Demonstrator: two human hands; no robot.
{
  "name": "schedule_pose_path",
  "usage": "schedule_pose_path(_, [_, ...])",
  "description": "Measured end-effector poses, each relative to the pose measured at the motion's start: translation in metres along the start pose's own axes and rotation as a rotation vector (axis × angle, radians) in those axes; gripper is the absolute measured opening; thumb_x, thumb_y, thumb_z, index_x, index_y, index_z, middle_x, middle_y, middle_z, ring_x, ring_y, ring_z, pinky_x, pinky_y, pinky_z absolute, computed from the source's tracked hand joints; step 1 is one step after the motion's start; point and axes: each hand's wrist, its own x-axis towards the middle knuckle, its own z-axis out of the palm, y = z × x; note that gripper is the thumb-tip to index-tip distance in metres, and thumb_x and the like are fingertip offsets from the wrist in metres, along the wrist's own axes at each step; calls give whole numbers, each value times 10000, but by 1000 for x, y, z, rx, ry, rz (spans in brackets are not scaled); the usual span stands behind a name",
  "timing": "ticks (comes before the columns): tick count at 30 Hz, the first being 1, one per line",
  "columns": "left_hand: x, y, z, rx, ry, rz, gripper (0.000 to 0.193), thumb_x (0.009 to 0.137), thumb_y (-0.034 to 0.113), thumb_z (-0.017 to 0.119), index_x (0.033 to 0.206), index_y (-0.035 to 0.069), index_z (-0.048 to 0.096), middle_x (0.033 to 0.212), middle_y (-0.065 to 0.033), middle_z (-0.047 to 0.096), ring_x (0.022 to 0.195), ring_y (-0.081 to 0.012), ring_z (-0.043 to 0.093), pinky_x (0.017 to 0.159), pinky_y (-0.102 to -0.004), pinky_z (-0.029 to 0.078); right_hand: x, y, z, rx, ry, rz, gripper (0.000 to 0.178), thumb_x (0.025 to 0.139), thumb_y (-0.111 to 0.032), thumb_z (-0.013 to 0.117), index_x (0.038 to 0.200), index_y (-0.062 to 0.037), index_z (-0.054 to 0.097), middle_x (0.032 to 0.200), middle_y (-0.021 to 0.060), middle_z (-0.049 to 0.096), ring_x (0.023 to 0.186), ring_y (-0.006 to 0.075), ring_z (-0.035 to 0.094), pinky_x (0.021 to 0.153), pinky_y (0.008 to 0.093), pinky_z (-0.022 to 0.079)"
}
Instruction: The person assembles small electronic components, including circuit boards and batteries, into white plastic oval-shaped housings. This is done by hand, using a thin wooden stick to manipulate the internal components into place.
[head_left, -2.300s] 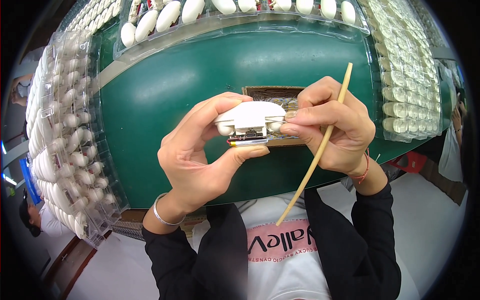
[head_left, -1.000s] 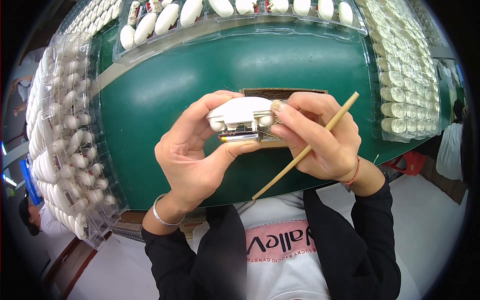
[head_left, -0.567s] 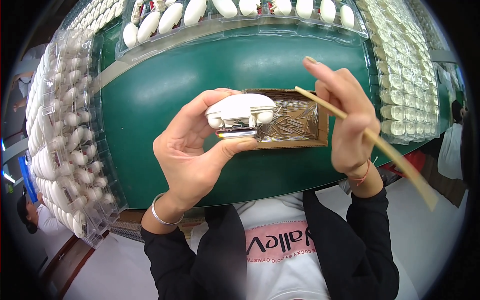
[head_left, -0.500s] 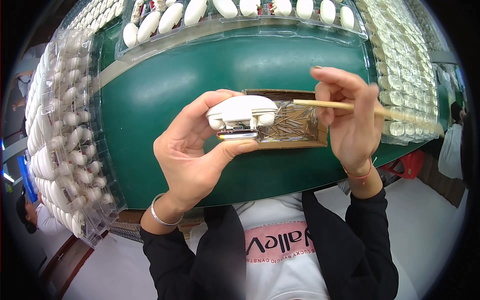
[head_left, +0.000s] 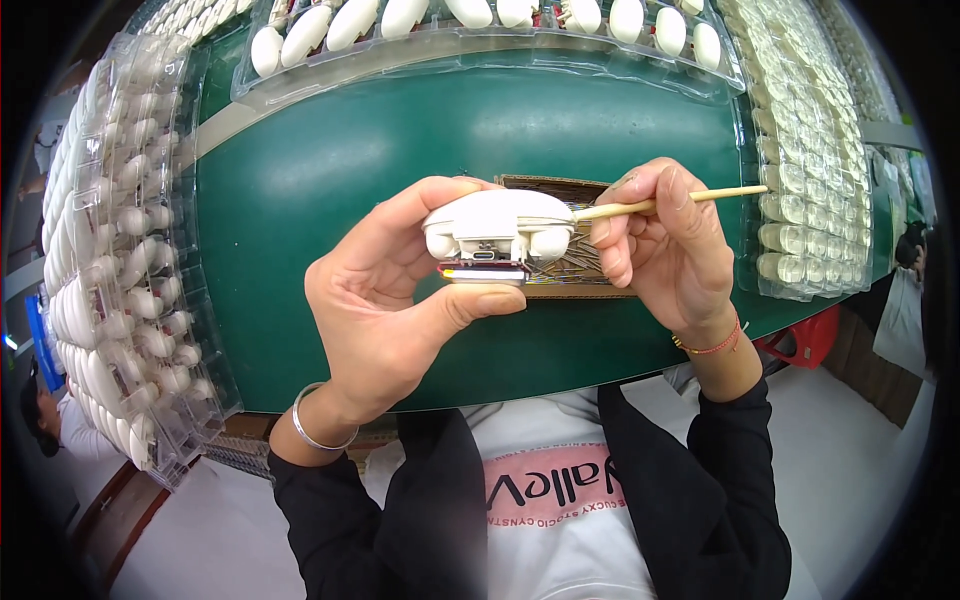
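My left hand [head_left: 375, 300] grips a white rounded plastic device [head_left: 500, 213] between thumb and fingers, above the green table. Its near side is uncovered, showing a small metal port and a dark board over a silvery block at the thumb. My right hand [head_left: 675, 245] pinches a thin wooden stick [head_left: 640, 206], held almost level. The stick's left end meets the right side of the device, at the seam of its shell. Behind both hands stands an open cardboard box [head_left: 570, 291] with many thin metal pins in it, partly hidden by the device and my right fingers.
A clear tray [head_left: 480, 50] of white shells lies along the far edge of the green table [head_left: 330, 160]. Stacked trays [head_left: 130, 250] of white parts rise at left, and stacked clear trays [head_left: 790, 200] at right. A red stool [head_left: 812, 340] is at lower right; another person [head_left: 75, 420] is at far left.
My right hand has moved left and turned the stick, bringing its end from beside the device to its right side. The left hand with the device has shifted slightly right.
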Motion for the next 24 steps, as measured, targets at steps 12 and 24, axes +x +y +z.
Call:
schedule_pose_path(12, [0, 1, 0, -30, 21, -104, 612, 718, -25, 798, 1264, -102, 532, 1159, -190, 651, 1048, -218, 659, 921, -325, 543, 1, 2, -2, 85, -59, 9, 391, 1060, -283, 402, 1139, 57, 579, 958, 251, 673, 803, 232, 703, 647, 281, 590])
schedule_pose_path(24, [0, 0, -2, -5, 12, -84, 602, 719, -38, 793, 1257, -109, 532, 1163, -196, 649, 1052, -221, 659, 924, -333, 546, 0, 2, -3, 51, -44, 2, 390, 1063, -276, 384, 1145, 57, 571, 962, 254, 673, 803, 239, 702, 651, 284, 583])
